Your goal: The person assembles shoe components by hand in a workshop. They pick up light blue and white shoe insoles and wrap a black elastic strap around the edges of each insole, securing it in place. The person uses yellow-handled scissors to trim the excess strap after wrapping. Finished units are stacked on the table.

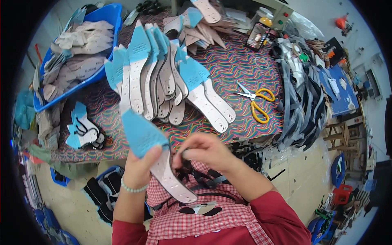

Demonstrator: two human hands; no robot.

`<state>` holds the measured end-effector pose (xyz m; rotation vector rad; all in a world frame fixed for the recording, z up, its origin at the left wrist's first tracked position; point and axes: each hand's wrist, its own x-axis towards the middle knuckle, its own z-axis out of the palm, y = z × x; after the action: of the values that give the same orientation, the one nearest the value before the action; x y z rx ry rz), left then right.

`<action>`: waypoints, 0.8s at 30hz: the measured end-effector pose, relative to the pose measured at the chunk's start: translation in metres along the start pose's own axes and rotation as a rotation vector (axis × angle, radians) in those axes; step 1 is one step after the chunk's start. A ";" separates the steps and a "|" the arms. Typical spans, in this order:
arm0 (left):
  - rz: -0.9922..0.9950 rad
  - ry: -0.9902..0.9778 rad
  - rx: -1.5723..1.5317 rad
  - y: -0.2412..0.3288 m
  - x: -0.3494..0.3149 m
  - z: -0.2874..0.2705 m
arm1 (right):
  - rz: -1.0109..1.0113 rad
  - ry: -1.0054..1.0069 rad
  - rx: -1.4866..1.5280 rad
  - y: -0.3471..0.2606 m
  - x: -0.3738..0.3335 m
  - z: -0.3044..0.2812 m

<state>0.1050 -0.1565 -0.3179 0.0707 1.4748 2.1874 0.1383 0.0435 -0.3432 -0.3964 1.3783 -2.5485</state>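
Observation:
My left hand (pixel 141 165) is closed round a long flat piece (pixel 169 175) with a pale pink, perforated, rounded strip and a blue pointed end, tilted over my lap. Just right of it, my right hand (pixel 210 151) is closed in a pinch on a dark strip (pixel 188 164), partly hidden by the fingers. More black strips (pixel 210 179) lie across my lap. Ahead on the table, a thick fanned stack of similar blue and pink pieces (pixel 139 81) lies close to my left hand. Two such pieces (pixel 208 110) stick out at the stack's right side.
Yellow-handled scissors (pixel 255 98) lie open on the wavy-patterned tablecloth (pixel 241 65). Black and grey strips (pixel 300 94) hang over the right edge. A blue bin (pixel 116 36) of pale pieces stands far left, small blue and white pieces (pixel 83 128) nearer. A phone (pixel 258 36) leans at the back.

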 end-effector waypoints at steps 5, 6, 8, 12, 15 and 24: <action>-0.062 0.094 -0.095 -0.019 0.013 0.023 | 0.022 0.347 -0.127 -0.005 -0.015 -0.009; -0.015 0.132 -0.064 -0.022 0.011 0.027 | 0.046 0.365 -0.109 0.000 -0.015 -0.009; 0.039 0.162 -0.023 -0.025 0.010 0.028 | 0.039 0.389 -0.102 0.007 -0.011 -0.009; 0.069 0.180 0.016 -0.023 0.006 0.022 | -0.019 0.393 -0.067 0.012 0.000 -0.001; 0.100 0.193 0.049 -0.022 0.007 0.019 | -0.007 0.413 -0.044 0.014 0.006 0.001; 0.365 -0.098 0.419 -0.001 0.011 0.018 | -0.329 0.216 -1.006 -0.008 0.001 0.004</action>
<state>0.1014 -0.1361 -0.3141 0.6237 1.9607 2.0597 0.1383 0.0448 -0.3339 -0.5301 2.8201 -1.9215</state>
